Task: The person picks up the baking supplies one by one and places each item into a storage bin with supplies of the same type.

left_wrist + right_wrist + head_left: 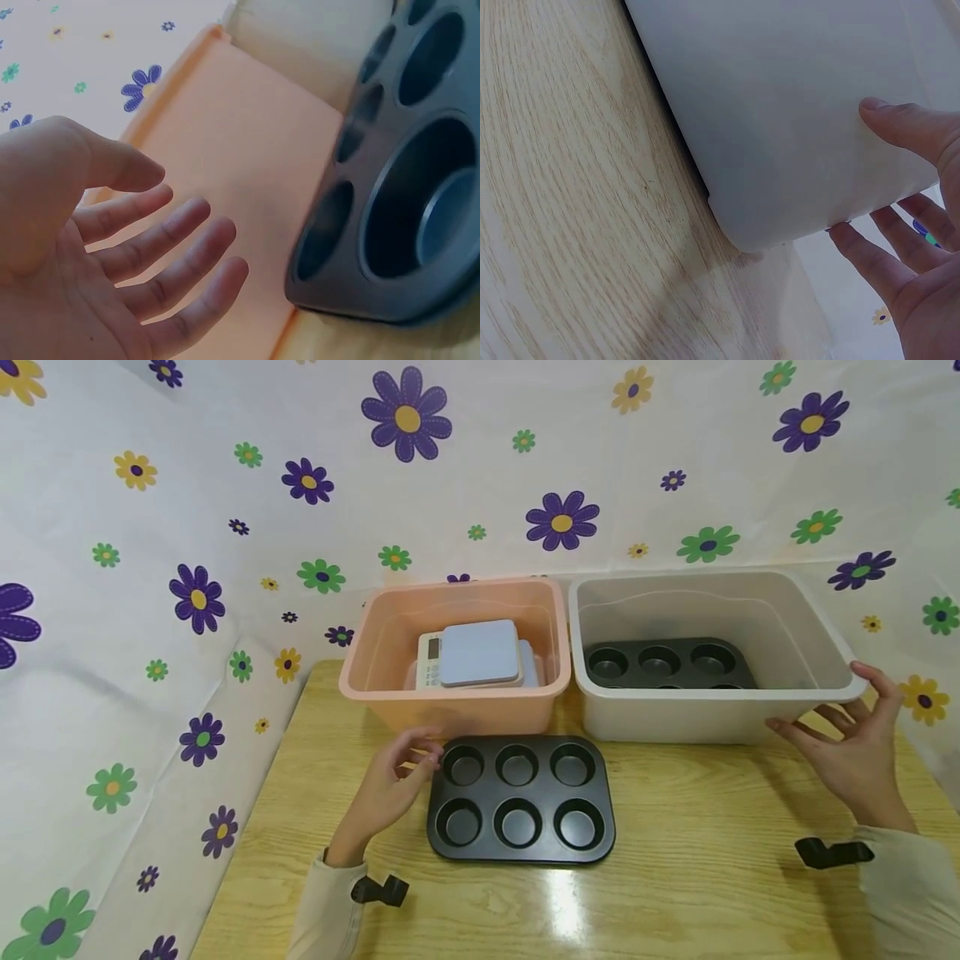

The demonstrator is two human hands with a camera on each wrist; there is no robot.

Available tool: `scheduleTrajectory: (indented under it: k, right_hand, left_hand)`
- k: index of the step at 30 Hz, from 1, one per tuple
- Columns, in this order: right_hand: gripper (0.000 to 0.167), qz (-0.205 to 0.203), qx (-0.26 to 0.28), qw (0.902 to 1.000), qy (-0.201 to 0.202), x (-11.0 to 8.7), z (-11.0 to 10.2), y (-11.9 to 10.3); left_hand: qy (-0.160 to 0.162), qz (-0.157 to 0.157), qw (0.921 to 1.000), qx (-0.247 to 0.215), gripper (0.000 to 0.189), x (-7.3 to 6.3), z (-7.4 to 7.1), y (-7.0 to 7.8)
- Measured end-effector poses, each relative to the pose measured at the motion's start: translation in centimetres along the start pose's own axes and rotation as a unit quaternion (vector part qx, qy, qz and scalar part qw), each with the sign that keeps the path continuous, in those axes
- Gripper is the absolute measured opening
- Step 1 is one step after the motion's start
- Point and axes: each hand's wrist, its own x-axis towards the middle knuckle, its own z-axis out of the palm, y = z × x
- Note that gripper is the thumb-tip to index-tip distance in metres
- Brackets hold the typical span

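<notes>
A black muffin pan (517, 785) with several cups lies on the table. By its upper left corner is my left hand (397, 777), fingers loosely bent; in the left wrist view the hand (135, 232) holds nothing and stands apart from the pan (349, 277). My right hand (855, 743) grips the right front corner of a white plastic bin (675, 717). Seen from the right wrist, the thumb lies against the front wall of the bin (795, 127) and the fingertips meet its side. Inside the bin sits another dark muffin pan (660, 660), partly hidden by the front wall.
A peach-coloured bin (457, 710) stands left of the white one, holding a kitchen scale (480, 653) and other pale items partly hidden beneath it. Both bins are near the back edge of the wooden table (675, 860). Flower-printed sheeting (465, 485) hangs behind and to the left.
</notes>
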Motion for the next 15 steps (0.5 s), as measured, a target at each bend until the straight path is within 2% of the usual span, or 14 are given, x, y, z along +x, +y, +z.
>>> scheduleTrajectory:
  k: [1,5,8,15]
  right_hand:
    - [0.117,0.001,0.011,0.9999,0.000,0.0,-0.1,0.0]
    - [0.117,0.001,-0.013,0.9999,0.000,0.1,-0.1,0.1]
    - [0.117,0.009,0.002,0.9999,-0.004,0.0,-0.1,0.2]
    - [0.116,0.010,0.028,0.9995,-0.001,0.0,-0.2,0.1]
  left_hand:
    - [0.001,-0.006,1.0000,0.002,0.035,-0.1,0.0,-0.2]
    - [0.010,-0.032,0.9994,0.009,0.031,-0.6,0.0,-1.3]
    - [0.018,-0.048,0.9986,0.011,0.030,-1.1,0.0,-2.4]
    - [0.027,-0.064,0.9974,0.020,0.030,-2.1,0.1,-4.1]
